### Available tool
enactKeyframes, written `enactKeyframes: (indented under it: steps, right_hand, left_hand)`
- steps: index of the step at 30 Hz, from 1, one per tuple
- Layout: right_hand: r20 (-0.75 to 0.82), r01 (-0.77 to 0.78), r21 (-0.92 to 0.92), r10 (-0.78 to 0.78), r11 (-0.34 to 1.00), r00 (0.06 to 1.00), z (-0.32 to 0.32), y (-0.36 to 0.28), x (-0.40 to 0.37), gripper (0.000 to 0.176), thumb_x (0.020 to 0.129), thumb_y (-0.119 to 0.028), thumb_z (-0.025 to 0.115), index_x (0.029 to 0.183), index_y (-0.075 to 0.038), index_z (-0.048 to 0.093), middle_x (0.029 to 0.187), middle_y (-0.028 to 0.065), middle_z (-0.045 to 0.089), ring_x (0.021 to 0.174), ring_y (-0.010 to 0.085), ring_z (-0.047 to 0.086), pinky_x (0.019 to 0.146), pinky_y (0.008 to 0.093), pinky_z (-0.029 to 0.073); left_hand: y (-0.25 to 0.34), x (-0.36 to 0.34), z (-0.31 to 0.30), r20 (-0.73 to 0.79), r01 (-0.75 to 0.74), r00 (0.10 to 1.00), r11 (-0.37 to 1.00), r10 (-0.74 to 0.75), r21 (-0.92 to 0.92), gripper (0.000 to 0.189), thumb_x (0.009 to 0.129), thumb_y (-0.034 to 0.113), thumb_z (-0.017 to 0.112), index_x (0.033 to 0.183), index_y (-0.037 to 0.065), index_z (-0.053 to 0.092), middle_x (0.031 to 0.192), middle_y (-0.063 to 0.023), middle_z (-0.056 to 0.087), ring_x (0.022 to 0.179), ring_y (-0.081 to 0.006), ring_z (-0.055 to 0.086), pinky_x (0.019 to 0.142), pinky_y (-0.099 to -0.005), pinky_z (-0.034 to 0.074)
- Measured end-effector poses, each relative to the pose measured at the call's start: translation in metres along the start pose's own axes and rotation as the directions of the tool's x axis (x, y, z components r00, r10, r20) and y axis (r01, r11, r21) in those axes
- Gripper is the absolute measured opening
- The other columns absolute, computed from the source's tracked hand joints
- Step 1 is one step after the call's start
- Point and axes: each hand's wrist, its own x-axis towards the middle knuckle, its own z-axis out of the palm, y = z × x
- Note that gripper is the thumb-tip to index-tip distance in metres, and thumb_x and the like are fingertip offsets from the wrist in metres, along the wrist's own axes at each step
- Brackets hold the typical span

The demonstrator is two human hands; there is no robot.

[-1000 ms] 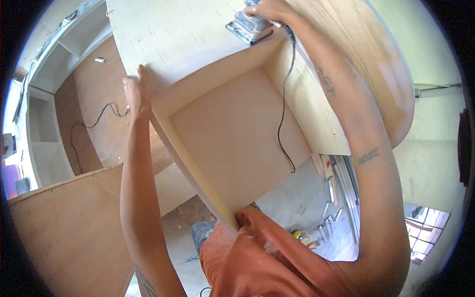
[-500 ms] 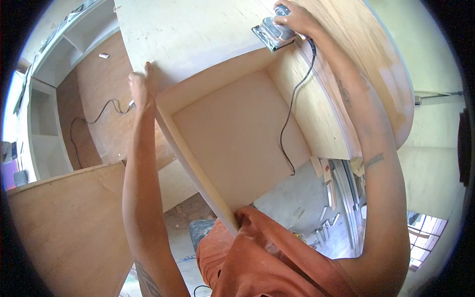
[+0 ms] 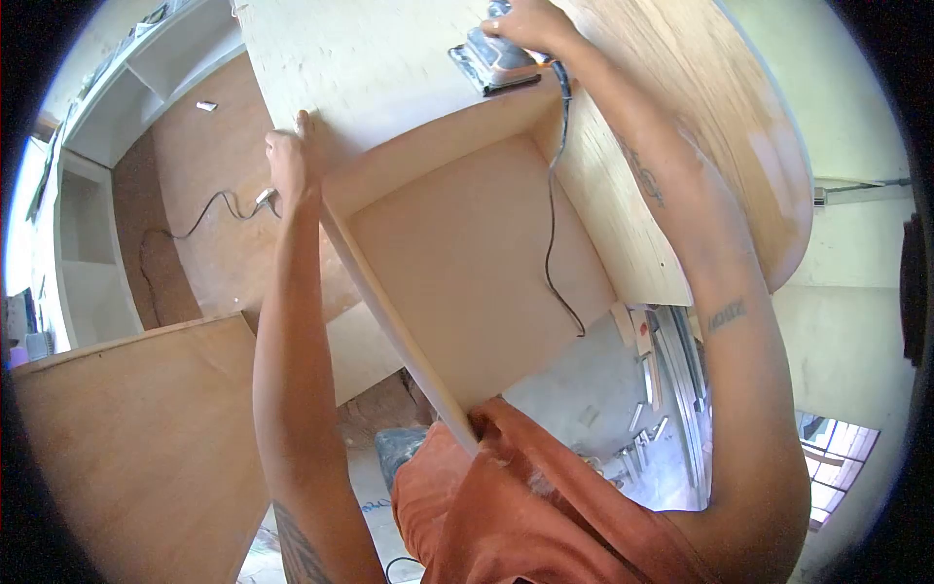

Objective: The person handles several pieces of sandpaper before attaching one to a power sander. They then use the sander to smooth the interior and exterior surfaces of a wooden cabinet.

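Note:
My right hand [image 3: 533, 25] grips an electric sander [image 3: 498, 60] whose flat pad rests on the pale wooden panel [image 3: 379, 68], near the edge above the open box-shaped compartment [image 3: 467, 234]. The sander's black cord [image 3: 553, 214] hangs down across the compartment. At the left side of that panel, my left hand [image 3: 290, 164] is closed around its edge by the corner, the thumb lying on top and the other fingers curled, partly out of sight. Both arms reach forward on either side of the compartment.
A curved wood-grained panel [image 3: 720, 127] extends on the right. White shelving [image 3: 88, 204] stands at far left, above a brown board [image 3: 146, 428]. Long metal strips [image 3: 681, 389] and short offcuts [image 3: 637, 453] lie on the floor [image 3: 555, 399]. A white plug-like piece [image 3: 265, 197] is on a dark cable.
The sander and my right hand have moved left along the panel, and the cord has swung with them. My left hand keeps its hold on the edge; the view has shifted slightly.

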Motion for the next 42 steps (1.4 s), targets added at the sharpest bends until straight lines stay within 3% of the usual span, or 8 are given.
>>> enactKeyframes:
  steps: [2,7,18,23,25,28,33,42]
  right_hand:
    - [-0.061,0.219,0.024,-0.217,0.975,0.974,0.010,-0.009,-0.005,0.062,0.074,-0.044,0.072,0.120,-0.006,0.056,0.116,0.0238,0.063,0.110,0.0388,0.059,0.093,0.0441,0.048]
    - [-0.055,0.256,0.086,-0.252,0.963,0.966,-0.009,-0.006,-0.040,0.060,0.073,-0.045,0.074,0.118,-0.009,0.058,0.112,0.0208,0.064,0.109,0.0373,0.059,0.093,0.0432,0.048]
    - [-0.029,-0.216,-0.009,0.216,0.976,0.976,0.006,0.047,0.009,0.057,0.074,-0.038,0.071,0.124,-0.014,0.057,0.112,0.0217,0.065,0.107,0.0375,0.062,0.088,0.0452,0.051]
    - [-0.097,-0.007,0.117,0.018,0.993,0.995,0.020,-0.034,-0.014,0.053,0.071,-0.036,0.070,0.118,-0.014,0.058,0.113,0.0222,0.064,0.105,0.0376,0.062,0.088,0.0451,0.051]
    - [0.029,0.008,0.200,-0.014,0.980,0.999,0.012,-0.075,-0.029,0.050,0.072,-0.031,0.068,0.117,-0.012,0.059,0.114,0.0212,0.064,0.102,0.0387,0.064,0.087,0.0458,0.052]
    - [-0.112,0.038,0.075,-0.029,0.996,0.993,0.035,-0.125,-0.043,0.055,0.068,-0.033,0.068,0.122,-0.022,0.062,0.109,0.0143,0.068,0.103,0.0314,0.065,0.087,0.0445,0.053]
    - [-0.048,0.132,0.222,-0.125,0.966,0.991,0.019,-0.163,-0.085,0.048,0.073,-0.025,0.064,0.120,-0.016,0.061,0.120,0.0233,0.057,0.107,0.0406,0.061,0.087,0.0478,0.054]
    - [0.013,-0.106,0.124,0.106,0.987,0.994,0.013,-0.027,-0.041,0.059,0.068,-0.035,0.072,0.124,-0.022,0.058,0.124,0.0178,0.057,0.103,0.0346,0.065,0.084,0.0463,0.054]
  left_hand:
    - [-0.002,0.002,0.000,-0.001,-0.008,1.000,1.000,0.008,-0.005,0.074,0.093,0.057,0.049,0.120,-0.011,0.047,0.122,-0.0325,0.055,0.113,-0.0460,0.054,0.095,-0.0530,0.043]
    - [-0.003,0.002,-0.001,-0.015,-0.027,1.000,0.999,0.027,0.046,0.076,0.092,0.060,0.047,0.120,-0.011,0.047,0.121,-0.0327,0.055,0.113,-0.0470,0.055,0.095,-0.0544,0.043]
    - [-0.015,0.010,0.014,-0.109,-0.106,0.988,0.994,0.106,0.006,0.067,0.096,0.053,0.049,0.102,-0.014,0.053,0.098,-0.0308,0.065,0.091,-0.0410,0.065,0.079,-0.0463,0.051]
    - [0.004,-0.005,-0.003,-0.013,-0.016,1.000,0.998,0.015,-0.067,0.064,0.097,0.051,0.047,0.117,-0.010,0.048,0.117,-0.0325,0.056,0.107,-0.0489,0.056,0.091,-0.0520,0.045]
    - [0.001,-0.002,-0.002,-0.030,-0.017,0.999,0.999,0.015,-0.051,0.064,0.097,0.050,0.046,0.117,-0.011,0.048,0.116,-0.0323,0.057,0.107,-0.0481,0.057,0.090,-0.0513,0.046]
    - [-0.001,0.003,0.002,-0.003,-0.020,1.000,0.995,0.020,-0.100,0.062,0.098,0.048,0.043,0.117,-0.011,0.049,0.114,-0.0322,0.059,0.106,-0.0463,0.058,0.090,-0.0501,0.046]
    - [0.000,0.000,-0.005,-0.005,-0.069,0.998,0.994,0.069,-0.087,0.059,0.099,0.045,0.041,0.114,-0.011,0.050,0.109,-0.0312,0.061,0.102,-0.0417,0.061,0.088,-0.0470,0.047]
    - [0.009,-0.010,-0.011,0.008,-0.034,0.999,0.997,0.035,-0.067,0.055,0.101,0.039,0.036,0.113,-0.013,0.049,0.108,-0.0309,0.062,0.100,-0.0420,0.061,0.087,-0.0479,0.047]
